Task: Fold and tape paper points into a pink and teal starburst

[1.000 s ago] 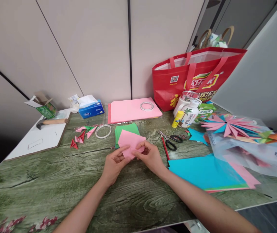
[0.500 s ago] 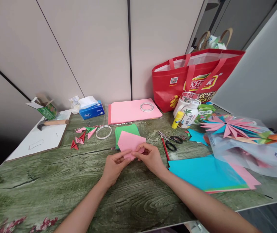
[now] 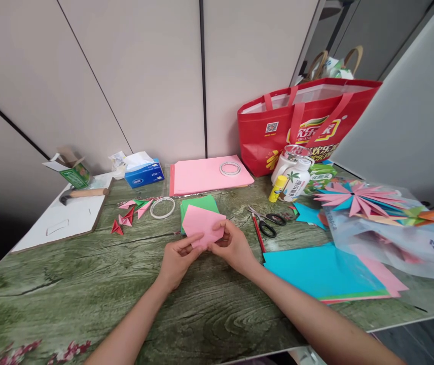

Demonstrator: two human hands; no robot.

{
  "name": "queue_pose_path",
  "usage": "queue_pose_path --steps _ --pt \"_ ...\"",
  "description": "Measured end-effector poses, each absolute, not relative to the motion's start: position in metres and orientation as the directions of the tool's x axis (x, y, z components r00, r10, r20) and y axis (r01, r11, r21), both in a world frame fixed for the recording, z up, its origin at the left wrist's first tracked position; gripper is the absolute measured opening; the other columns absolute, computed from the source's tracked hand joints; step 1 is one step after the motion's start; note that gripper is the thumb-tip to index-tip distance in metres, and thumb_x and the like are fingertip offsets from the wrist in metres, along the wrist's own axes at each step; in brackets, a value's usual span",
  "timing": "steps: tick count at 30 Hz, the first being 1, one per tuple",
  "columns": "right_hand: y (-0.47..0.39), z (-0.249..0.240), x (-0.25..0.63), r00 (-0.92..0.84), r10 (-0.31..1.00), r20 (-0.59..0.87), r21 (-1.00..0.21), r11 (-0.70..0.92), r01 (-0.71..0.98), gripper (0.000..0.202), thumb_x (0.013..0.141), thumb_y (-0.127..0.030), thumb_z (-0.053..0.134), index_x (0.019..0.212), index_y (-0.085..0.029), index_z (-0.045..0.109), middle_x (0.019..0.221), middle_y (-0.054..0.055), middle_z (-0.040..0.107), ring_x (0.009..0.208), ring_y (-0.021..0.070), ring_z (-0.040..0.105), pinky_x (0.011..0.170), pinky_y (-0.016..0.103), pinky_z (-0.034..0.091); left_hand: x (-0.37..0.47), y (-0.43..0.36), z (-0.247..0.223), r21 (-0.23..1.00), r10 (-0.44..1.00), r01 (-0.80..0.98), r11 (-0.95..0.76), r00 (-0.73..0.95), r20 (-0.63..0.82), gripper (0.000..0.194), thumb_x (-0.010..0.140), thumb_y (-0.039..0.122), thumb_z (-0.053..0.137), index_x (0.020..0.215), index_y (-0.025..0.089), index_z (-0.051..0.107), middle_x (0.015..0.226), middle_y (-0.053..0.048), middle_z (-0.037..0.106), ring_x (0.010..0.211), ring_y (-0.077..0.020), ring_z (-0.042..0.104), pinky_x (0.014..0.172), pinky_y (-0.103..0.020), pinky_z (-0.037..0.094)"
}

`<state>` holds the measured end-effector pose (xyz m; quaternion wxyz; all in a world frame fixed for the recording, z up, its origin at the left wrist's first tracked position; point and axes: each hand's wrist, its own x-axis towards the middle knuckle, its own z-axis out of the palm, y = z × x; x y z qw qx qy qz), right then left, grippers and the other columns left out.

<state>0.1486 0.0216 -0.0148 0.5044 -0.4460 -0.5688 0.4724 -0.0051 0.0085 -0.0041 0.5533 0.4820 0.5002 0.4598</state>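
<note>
A pink piece of paper (image 3: pixel 202 223) is held up between both hands, in front of a stack of green squares (image 3: pixel 210 202). My left hand (image 3: pixel 177 261) pinches its lower left edge between thumb and fingers. On the lower right side, my right hand (image 3: pixel 234 246) grips it, with the fingertips on the paper's face. Small folded red, pink and green pieces (image 3: pixel 126 217) lie to the left, beside a roll of white tape (image 3: pixel 163 208). Black-handled scissors (image 3: pixel 267 229) and a red pencil (image 3: pixel 258 233) are right of my hands.
Blue sheets (image 3: pixel 323 271) lie at the right, near a plastic bag (image 3: pixel 392 248) and paper stars (image 3: pixel 361 195). Behind are pink sheets (image 3: pixel 202 175), a tissue box (image 3: pixel 144 175), a red bag (image 3: pixel 257 139), bottles and a glue stick (image 3: pixel 278 189). A hammer (image 3: pixel 87 192) rests on a white board (image 3: pixel 72 218).
The pink paper has shifted slightly left and tilted. My right hand has moved a little left, its fingers now resting further over the paper's right side.
</note>
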Motion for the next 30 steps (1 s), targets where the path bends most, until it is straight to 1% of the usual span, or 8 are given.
queue_pose_path --steps 5,9,16,19,22,25,27,30 --pt "0.026 -0.012 0.152 -0.147 0.985 0.093 -0.987 0.072 -0.14 0.037 0.058 -0.017 0.064 0.086 -0.02 0.04 0.066 -0.004 0.057 0.058 0.0129 0.059 0.059 0.027 0.051 -0.006 0.01 -0.004 0.994 0.992 -0.015 0.113 0.066 -0.111 0.04 0.057 0.024 0.072 0.095 0.014 0.067 0.08 -0.005 0.071 0.071 -0.0164 0.062 0.07 -0.026 0.048" --pt "0.028 -0.008 0.153 -0.166 0.986 0.009 -0.96 -0.038 -0.276 0.039 0.058 -0.019 0.065 0.088 -0.021 0.039 0.064 -0.005 0.058 0.057 0.0127 0.061 0.058 0.029 0.054 -0.008 0.012 -0.003 0.994 0.993 0.017 0.105 0.047 -0.105 0.041 0.057 0.026 0.072 0.096 0.014 0.066 0.071 -0.003 0.069 0.064 -0.014 0.06 0.063 -0.024 0.046" --pt "0.029 -0.009 0.152 -0.181 0.983 -0.004 -0.943 -0.064 -0.328 0.032 0.062 -0.017 0.055 0.089 -0.022 0.04 0.065 -0.006 0.056 0.052 0.0102 0.058 0.056 0.029 0.054 -0.012 0.016 -0.007 0.994 0.992 0.006 0.112 0.065 -0.112 0.041 0.057 0.025 0.072 0.097 0.015 0.066 0.065 0.0 0.065 0.063 -0.012 0.057 0.06 -0.022 0.043" --pt "0.031 -0.013 0.155 -0.158 0.987 0.04 -0.966 -0.003 -0.26 0.023 0.062 -0.015 0.05 0.085 -0.02 0.047 0.071 -0.004 0.056 0.054 0.009 0.056 0.057 0.028 0.052 -0.014 0.017 -0.007 0.99 0.987 0.009 0.139 0.078 -0.139 0.041 0.056 0.025 0.072 0.095 0.013 0.067 0.063 -0.001 0.065 0.059 -0.0113 0.056 0.057 -0.021 0.042" --pt "0.035 -0.015 0.16 -0.066 0.992 0.108 -0.99 0.102 -0.094 0.015 0.067 -0.018 0.048 0.08 -0.017 0.055 0.071 -0.001 0.057 0.058 0.0103 0.054 0.058 0.025 0.048 -0.014 0.017 -0.004 0.984 0.978 0.002 0.181 0.11 -0.18 0.039 0.054 0.022 0.073 0.092 0.013 0.068 0.064 -0.002 0.067 0.056 -0.0105 0.056 0.055 -0.02 0.044" --pt "0.037 -0.013 0.163 -0.005 0.986 0.169 -0.985 0.169 0.011 0.017 0.072 -0.023 0.047 0.081 -0.016 0.059 0.08 0.002 0.061 0.071 0.014 0.056 0.063 0.026 0.045 -0.012 0.015 0.0 0.974 0.963 -0.034 0.224 0.16 -0.216 0.037 0.053 0.02 0.072 0.09 0.013 0.068 0.067 -0.003 0.069 0.057 -0.0123 0.06 0.059 -0.023 0.047" --pt "0.037 -0.012 0.164 -0.018 0.981 0.191 -0.98 0.192 0.058 0.016 0.071 -0.023 0.049 0.081 -0.016 0.06 0.083 0.004 0.063 0.074 0.0151 0.056 0.064 0.026 0.044 -0.011 0.015 0.002 0.968 0.957 -0.058 0.243 0.176 -0.229 0.037 0.054 0.02 0.072 0.09 0.013 0.068 0.068 -0.004 0.069 0.058 -0.0141 0.063 0.061 -0.025 0.048" --pt "0.036 -0.011 0.164 -0.049 0.984 0.17 -0.98 0.174 0.094 0.018 0.066 -0.02 0.052 0.081 -0.016 0.061 0.083 0.003 0.063 0.069 0.0139 0.055 0.058 0.024 0.044 -0.013 0.016 0.001 0.972 0.971 -0.082 0.218 0.12 -0.208 0.037 0.055 0.019 0.072 0.091 0.012 0.067 0.066 -0.004 0.069 0.058 -0.015 0.064 0.058 -0.024 0.049"
